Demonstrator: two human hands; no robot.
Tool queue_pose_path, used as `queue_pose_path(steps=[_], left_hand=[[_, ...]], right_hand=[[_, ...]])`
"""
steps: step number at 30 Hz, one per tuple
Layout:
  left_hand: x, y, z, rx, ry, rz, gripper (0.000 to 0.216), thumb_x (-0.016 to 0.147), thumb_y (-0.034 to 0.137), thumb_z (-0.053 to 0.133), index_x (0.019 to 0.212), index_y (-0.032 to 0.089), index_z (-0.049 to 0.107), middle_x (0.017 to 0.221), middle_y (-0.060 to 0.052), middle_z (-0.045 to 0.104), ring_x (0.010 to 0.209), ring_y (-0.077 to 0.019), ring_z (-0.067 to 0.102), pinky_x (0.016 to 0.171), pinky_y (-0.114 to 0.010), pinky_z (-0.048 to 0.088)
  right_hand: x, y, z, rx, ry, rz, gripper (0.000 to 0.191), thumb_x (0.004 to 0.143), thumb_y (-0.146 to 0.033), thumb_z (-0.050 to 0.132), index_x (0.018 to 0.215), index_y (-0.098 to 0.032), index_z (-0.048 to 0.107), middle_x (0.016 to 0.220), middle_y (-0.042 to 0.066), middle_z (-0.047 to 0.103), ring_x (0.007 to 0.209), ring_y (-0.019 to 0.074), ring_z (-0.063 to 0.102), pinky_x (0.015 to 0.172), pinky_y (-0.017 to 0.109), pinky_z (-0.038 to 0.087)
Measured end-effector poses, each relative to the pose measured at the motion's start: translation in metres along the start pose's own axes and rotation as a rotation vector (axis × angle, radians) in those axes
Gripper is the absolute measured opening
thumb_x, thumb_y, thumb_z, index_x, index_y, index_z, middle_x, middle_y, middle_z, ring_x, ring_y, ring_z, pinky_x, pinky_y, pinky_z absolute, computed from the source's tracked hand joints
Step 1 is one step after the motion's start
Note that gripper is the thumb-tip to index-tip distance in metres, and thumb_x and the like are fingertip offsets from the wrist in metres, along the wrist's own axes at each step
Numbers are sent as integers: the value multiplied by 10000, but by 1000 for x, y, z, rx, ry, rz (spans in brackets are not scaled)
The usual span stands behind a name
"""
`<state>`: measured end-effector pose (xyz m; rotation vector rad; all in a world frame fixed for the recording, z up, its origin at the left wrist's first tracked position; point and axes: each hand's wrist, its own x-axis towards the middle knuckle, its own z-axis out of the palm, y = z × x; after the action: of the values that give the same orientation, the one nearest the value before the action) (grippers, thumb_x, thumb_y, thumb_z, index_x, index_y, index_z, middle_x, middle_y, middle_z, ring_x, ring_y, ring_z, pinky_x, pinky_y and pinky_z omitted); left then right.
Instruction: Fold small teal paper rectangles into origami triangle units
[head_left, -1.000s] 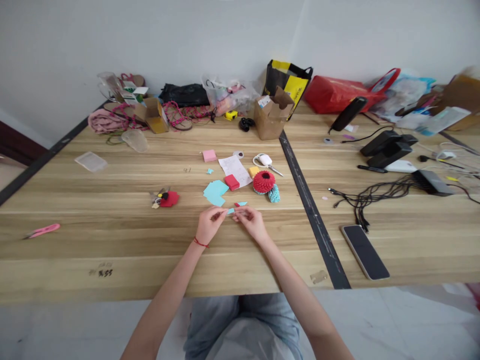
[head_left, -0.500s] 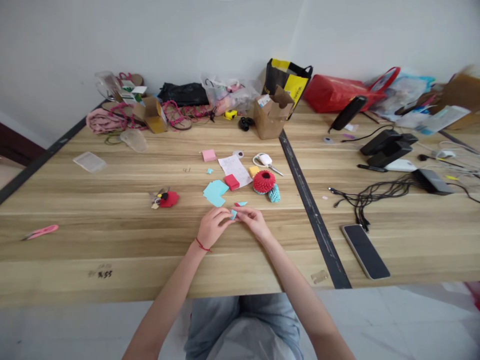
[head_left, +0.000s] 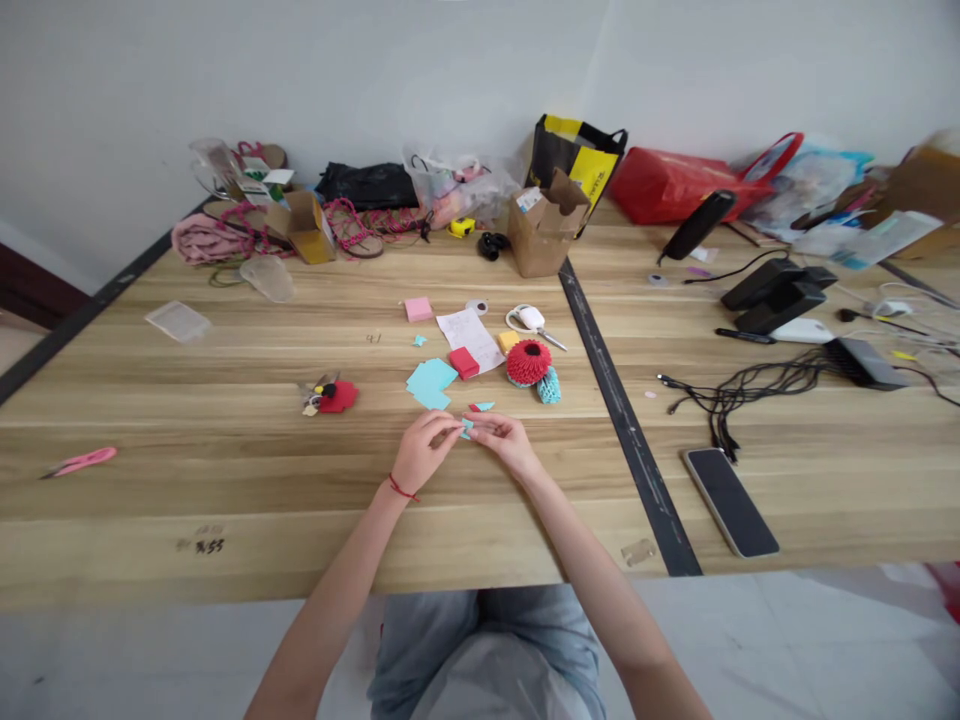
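While pinching a small blue paper (head_left: 467, 426) low over the near part of the wooden table (head_left: 300, 520), best to share the pressure evenly between left hand (head_left: 424, 450) and right hand (head_left: 510, 445); closed at the left, thumb and forefinger drawn together on the paper's left side; likewise gripping at the right, thumb and fingers meeting on the opposite side; cannot tell how firmly pressed, nor whether creased, with much of the paper covered.

To handle so slight a piece well, probably wise to steady with one hand and shape with the other; line up edges before pressing; run a thumb pad outward from the middle rather than squeezing hard; avoid twisting between the two pinches, as likely to leave a crooked line; brace lightly against the tabletop if wavering.

Mind the red and blue slips (head_left: 481, 407) just beyond the fingers, easily nudged by a stray knuckle; beware too of brushing the larger blue paper sheets (head_left: 432, 384), lying flat just past the left hand. Farther back, leave in place the red paper block (head_left: 463, 364) resting on the white sheet (head_left: 466, 330), the round red pleated piece (head_left: 528, 362) near its right edge, and, close against that, the blue textured piece (head_left: 549, 386).
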<state>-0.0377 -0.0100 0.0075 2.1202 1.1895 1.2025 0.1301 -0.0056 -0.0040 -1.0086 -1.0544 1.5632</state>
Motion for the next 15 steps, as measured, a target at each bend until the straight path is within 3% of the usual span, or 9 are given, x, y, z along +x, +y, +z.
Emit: queue_pose_path(steps=[5,15], left_hand=[[0,3,0,-68,-37,-74,132,867,245,509,831,173,613,846,-63,622,798,-150,584,645,-252,485],[2,7,1,-127,-86,-212,150,863,270,498,792,170,585,812,-49,599,736,-144,553,630,-251,445]], right_hand=[[1,1,2,-34,51,-49,256,579,-336,783,793,-203,736,848,41,742,793,205,684,789,339,529],[3,1,2,-136,72,-175,137,635,-333,748,718,-224,741,812,36,743,785,215,676,760,332,521]])
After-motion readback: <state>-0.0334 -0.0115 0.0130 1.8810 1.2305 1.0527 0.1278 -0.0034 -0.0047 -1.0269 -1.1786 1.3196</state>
